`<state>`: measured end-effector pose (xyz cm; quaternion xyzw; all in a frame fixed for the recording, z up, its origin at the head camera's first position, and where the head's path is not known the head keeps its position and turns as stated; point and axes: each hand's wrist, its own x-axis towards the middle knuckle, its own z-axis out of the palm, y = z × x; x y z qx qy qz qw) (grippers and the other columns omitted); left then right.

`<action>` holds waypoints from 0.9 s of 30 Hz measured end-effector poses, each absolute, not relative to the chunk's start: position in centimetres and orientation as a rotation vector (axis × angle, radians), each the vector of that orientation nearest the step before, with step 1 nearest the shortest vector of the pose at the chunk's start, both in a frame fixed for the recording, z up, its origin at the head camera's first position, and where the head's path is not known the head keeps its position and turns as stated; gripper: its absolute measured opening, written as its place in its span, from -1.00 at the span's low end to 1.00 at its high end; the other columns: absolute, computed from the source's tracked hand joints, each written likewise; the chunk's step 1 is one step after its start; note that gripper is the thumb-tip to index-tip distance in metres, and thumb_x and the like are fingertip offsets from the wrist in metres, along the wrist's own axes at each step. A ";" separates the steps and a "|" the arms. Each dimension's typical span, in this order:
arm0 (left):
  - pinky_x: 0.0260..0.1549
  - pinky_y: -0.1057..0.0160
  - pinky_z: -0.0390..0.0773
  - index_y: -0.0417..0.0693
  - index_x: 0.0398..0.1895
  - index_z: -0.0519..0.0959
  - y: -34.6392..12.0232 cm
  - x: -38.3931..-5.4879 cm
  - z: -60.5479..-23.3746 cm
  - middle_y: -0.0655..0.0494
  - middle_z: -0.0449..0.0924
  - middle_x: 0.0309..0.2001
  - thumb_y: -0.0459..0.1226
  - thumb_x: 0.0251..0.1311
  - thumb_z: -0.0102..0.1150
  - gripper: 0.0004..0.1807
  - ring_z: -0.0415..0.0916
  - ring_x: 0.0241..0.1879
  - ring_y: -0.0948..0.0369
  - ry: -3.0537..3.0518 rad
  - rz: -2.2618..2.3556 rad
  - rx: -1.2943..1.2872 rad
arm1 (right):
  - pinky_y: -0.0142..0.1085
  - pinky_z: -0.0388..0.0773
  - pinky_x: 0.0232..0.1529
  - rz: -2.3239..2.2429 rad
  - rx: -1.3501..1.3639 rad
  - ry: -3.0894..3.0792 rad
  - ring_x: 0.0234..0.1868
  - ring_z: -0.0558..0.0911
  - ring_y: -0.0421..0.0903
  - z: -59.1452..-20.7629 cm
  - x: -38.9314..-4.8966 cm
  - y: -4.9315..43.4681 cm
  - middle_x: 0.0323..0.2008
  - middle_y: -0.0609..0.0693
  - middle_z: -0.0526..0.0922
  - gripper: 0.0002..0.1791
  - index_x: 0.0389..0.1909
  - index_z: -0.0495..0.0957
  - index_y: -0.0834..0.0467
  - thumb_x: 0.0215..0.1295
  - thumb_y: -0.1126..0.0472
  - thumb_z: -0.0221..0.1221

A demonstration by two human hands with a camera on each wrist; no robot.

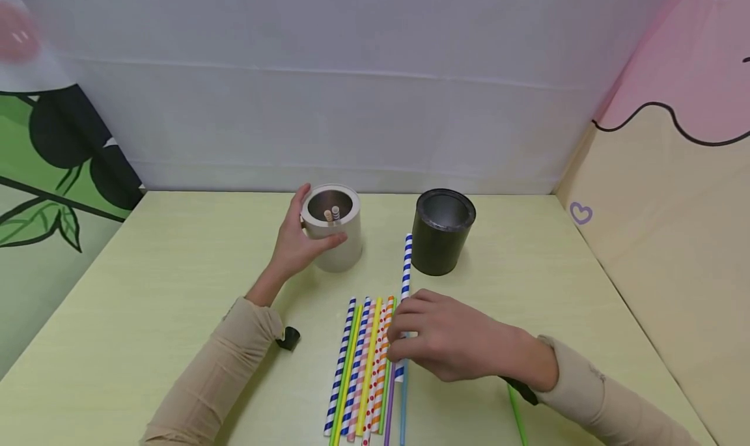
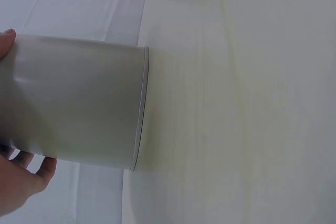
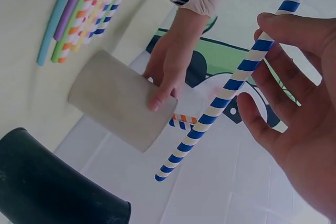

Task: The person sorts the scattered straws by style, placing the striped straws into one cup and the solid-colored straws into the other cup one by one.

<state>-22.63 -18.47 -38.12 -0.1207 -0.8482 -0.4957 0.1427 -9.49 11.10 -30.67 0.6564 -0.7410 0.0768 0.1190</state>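
My left hand [image 1: 293, 244] grips a white cup [image 1: 342, 254] standing near the table's back edge, thumb across the front and fingers around the far left side. Inside the cup, the ends of two striped straws [image 1: 332, 215] show; one is orange-striped and one blue-striped in the right wrist view. My right hand [image 1: 448, 338] pinches a blue-and-white striped straw [image 3: 220, 100] between thumb and fingers, near one end. In the head view this hand overlaps the right side of a row of coloured straws [image 1: 354, 374] on the table.
A black cup [image 1: 439, 247] stands right of the white one, its mouth up. A lone green straw [image 1: 517, 410] lies partly under the right forearm. A pale fabric wall [image 1: 328, 127] borders the table [image 1: 193, 257] at the back, with printed panels at both sides.
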 end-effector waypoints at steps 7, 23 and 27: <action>0.23 -0.20 0.25 0.23 0.52 -0.09 -18.5 -22.6 -38.2 0.08 0.15 0.42 -0.04 -0.16 0.54 0.22 0.17 0.35 0.04 -2.447 -1.434 -0.346 | -0.27 0.45 -0.02 0.308 1.843 -2.108 -0.04 0.51 -0.17 -29.1 -9.8 11.0 -0.21 -0.20 0.60 -0.79 -0.25 0.59 -0.09 0.14 0.27 0.30; 0.23 -0.20 0.24 0.27 0.52 -0.09 -18.6 -22.7 -38.3 0.09 0.14 0.43 -0.05 -0.16 0.54 0.22 0.17 0.34 0.05 -2.448 -1.437 -0.347 | -0.25 0.46 -0.02 0.334 1.797 -2.023 -0.07 0.53 -0.15 -27.3 -10.2 11.0 -0.21 -0.17 0.61 -0.82 -0.29 0.59 -0.05 0.15 0.30 0.27; 0.23 -0.20 0.24 0.27 0.52 -0.10 -18.5 -22.7 -38.2 0.10 0.14 0.43 -0.05 -0.16 0.54 0.22 0.17 0.35 0.05 -2.452 -1.437 -0.342 | -0.25 0.47 -0.02 0.404 1.782 -2.032 -0.06 0.53 -0.16 -26.9 -10.5 11.0 -0.21 -0.17 0.60 -0.84 -0.27 0.59 -0.03 0.17 0.28 0.29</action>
